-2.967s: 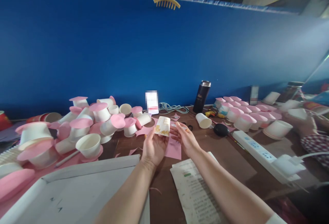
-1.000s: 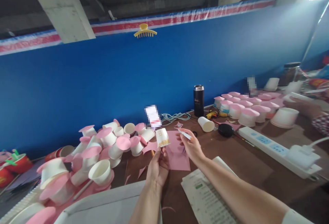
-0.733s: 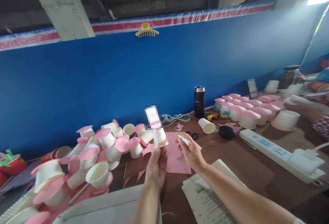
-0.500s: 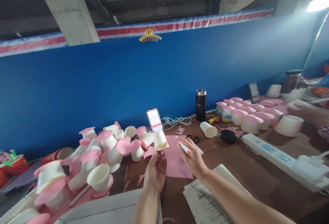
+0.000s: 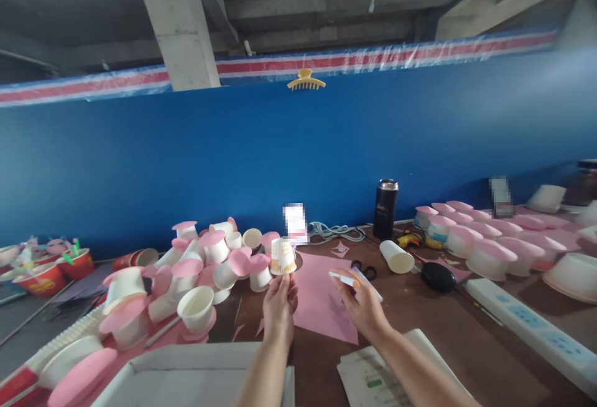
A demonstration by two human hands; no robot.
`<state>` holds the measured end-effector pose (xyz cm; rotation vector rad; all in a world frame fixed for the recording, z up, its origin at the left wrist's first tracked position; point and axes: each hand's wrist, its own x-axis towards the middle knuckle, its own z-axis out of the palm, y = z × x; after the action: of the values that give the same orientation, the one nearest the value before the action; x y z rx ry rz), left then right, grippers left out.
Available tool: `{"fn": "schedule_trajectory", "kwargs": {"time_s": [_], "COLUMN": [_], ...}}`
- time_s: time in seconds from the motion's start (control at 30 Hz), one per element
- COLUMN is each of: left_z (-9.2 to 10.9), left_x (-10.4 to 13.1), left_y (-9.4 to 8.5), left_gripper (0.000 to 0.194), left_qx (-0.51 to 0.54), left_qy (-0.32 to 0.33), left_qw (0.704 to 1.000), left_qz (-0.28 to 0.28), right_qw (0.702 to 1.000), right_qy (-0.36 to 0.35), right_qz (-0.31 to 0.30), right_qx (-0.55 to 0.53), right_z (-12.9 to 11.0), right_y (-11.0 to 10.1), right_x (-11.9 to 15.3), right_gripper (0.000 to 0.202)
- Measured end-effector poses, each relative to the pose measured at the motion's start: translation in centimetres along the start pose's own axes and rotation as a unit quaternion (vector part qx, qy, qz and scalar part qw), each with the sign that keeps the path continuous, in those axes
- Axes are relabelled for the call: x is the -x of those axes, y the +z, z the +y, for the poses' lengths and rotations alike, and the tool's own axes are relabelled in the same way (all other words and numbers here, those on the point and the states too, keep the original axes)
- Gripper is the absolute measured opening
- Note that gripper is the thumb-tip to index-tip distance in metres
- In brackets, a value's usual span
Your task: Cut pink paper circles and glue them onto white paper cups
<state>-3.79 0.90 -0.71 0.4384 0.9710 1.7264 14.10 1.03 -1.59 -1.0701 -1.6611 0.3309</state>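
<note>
My left hand (image 5: 280,307) grips a white paper cup (image 5: 282,256) by its lower edge; the cup is upside down and carries gold-brown marks near its rim. In my right hand (image 5: 362,307) is a white pen (image 5: 344,279) with an orange end, pointing left toward the cup but apart from it. Below both hands lies a sheet of pink paper (image 5: 321,310). Just right of the sheet rests a pair of scissors (image 5: 368,271) with dark handles, partly hidden.
Many white cups with pink discs (image 5: 186,268) crowd the left; more pink-topped cups (image 5: 494,251) stand at right. A black flask (image 5: 386,208), a lying cup (image 5: 396,256), a black mouse-like object (image 5: 438,277) and a power strip (image 5: 532,320) are to the right. Printed papers (image 5: 368,373) lie in front.
My view has turned left, so the scene sits farther right. The cup in my left hand is more upright now. Both hands keep their hold. The person's sleeve at right has left view.
</note>
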Motion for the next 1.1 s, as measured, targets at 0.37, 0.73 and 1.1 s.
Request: {"fn": "schedule_trajectory", "kwargs": {"time_s": [0.37,0.73,1.1], "left_z": [0.5,4.5,6.0], "left_x": [0.0,-0.2,-0.7], "left_y": [-0.4,-0.9,-1.8], "left_gripper": [0.025,0.027,0.003], "left_qx": [-0.052,-0.048,-0.112], "left_qy": [-0.050,0.041,-0.121], "left_qw": [0.996,0.994,0.983], "left_qz": [-0.061,-0.088,-0.080], "right_qw": [0.998,0.999,0.998], "right_qy": [-0.013,-0.004,0.046], "right_qz": [0.057,0.048,-0.023], "right_qx": [0.006,0.006,-0.039], "right_z": [-0.8,-1.6,-1.4], "right_y": [-0.8,-1.1,-0.5], "right_x": [-0.5,-0.4,0.2], "right_gripper": [0.032,0.032,0.035]}}
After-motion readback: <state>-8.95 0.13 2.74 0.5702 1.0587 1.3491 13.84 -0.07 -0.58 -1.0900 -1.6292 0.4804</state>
